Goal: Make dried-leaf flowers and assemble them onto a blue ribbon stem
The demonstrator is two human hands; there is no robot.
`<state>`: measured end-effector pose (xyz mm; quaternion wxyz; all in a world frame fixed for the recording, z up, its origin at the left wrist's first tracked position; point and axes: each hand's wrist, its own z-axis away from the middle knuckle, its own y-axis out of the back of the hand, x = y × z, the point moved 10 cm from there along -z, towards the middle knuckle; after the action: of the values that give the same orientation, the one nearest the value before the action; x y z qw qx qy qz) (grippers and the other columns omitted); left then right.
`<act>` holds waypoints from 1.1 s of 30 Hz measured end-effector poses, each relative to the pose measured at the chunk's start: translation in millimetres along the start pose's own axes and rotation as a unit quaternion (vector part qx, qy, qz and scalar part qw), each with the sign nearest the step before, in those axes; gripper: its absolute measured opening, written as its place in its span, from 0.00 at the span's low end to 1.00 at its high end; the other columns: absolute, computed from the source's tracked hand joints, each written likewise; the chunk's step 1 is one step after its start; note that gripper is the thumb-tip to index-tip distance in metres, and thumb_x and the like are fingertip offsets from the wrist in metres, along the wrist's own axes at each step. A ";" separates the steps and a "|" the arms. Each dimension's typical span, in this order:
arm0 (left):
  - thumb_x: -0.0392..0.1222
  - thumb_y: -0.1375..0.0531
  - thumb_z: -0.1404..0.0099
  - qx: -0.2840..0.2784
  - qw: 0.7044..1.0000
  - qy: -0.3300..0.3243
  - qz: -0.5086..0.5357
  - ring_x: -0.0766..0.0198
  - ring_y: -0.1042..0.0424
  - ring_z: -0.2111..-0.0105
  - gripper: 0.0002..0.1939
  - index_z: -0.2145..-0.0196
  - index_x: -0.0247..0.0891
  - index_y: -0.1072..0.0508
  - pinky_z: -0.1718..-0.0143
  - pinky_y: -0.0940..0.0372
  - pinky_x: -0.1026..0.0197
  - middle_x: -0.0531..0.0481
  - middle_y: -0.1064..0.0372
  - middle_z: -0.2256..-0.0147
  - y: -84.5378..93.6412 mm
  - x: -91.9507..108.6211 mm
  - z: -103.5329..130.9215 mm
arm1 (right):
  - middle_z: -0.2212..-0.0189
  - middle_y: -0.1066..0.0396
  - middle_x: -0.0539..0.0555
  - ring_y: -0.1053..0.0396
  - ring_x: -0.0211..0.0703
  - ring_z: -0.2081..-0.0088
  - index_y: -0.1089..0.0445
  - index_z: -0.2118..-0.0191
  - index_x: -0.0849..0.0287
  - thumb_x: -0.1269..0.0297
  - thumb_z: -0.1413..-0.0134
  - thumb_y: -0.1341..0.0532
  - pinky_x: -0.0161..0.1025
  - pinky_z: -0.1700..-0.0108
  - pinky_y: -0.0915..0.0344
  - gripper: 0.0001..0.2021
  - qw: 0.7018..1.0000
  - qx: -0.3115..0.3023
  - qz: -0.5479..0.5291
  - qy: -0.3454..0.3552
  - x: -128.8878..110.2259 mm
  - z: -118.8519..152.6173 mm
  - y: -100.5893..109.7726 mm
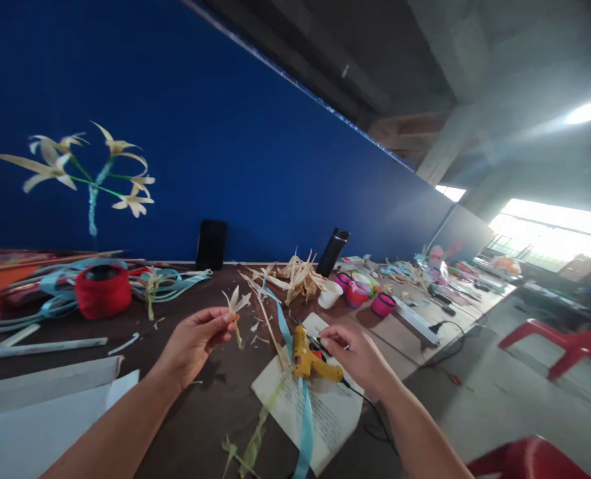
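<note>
Presently pinching the pale flower (235, 308) in the left hand (200, 338), holding petals (236, 300) just above the grip, stem (238, 337) below; farther right, curling the right hand (357, 349) beside the yellow glue gun (302, 354), not showing whether gripping anything.

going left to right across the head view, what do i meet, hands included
Red roll, left hand pinching a small pale flower, yellow glue gun, right hand, red chair near the right edge.

No text can be read (the printed sheet (332, 414) is too blurred)
</note>
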<state>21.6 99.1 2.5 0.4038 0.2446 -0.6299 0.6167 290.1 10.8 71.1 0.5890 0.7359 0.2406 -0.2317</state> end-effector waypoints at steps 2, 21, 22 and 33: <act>0.39 0.27 0.60 0.001 1.000 0.003 -0.009 0.72 0.30 0.77 0.15 0.74 0.32 0.24 0.78 0.34 0.74 0.49 0.26 0.75 1.9 -1.4 -0.6 | 0.67 0.26 0.51 0.30 0.44 0.65 0.29 0.61 0.54 0.60 0.49 0.43 0.37 0.64 0.39 0.10 0.995 -0.019 0.095 -0.014 5.7 8.8 -3.1; 0.38 0.29 0.56 -0.018 1.000 0.010 -0.008 0.72 0.30 0.77 0.11 0.74 0.32 0.24 0.77 0.35 0.73 0.50 0.26 0.76 -4.5 -5.4 1.6 | 0.61 0.36 0.55 0.34 0.47 0.64 0.39 0.61 0.57 0.78 0.63 0.46 0.40 0.64 0.42 0.18 0.974 0.060 0.217 -0.012 15.3 10.1 -33.2; 0.38 0.29 0.56 -0.018 1.000 0.009 -0.010 0.72 0.31 0.78 0.11 0.75 0.32 0.24 0.77 0.35 0.73 0.50 0.27 0.77 -4.6 -5.9 1.5 | 0.62 0.36 0.54 0.33 0.47 0.65 0.40 0.60 0.56 0.78 0.62 0.46 0.40 0.64 0.41 0.19 0.977 0.081 0.196 -0.005 9.5 11.7 -28.0; 0.40 0.29 0.56 -0.008 0.999 -0.016 -0.039 0.70 0.29 0.76 0.11 0.74 0.33 0.24 0.75 0.35 0.71 0.50 0.26 0.76 -5.3 -1.4 3.1 | 0.71 0.36 0.51 0.35 0.43 0.68 0.39 0.66 0.55 0.74 0.55 0.43 0.36 0.67 0.38 0.09 0.971 0.068 -0.028 0.228 -115.7 40.2 -44.1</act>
<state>25.9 95.2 4.7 0.4193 0.2752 -0.6310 0.5918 170.3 -29.6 102.0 0.4605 0.8007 0.3726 -0.0895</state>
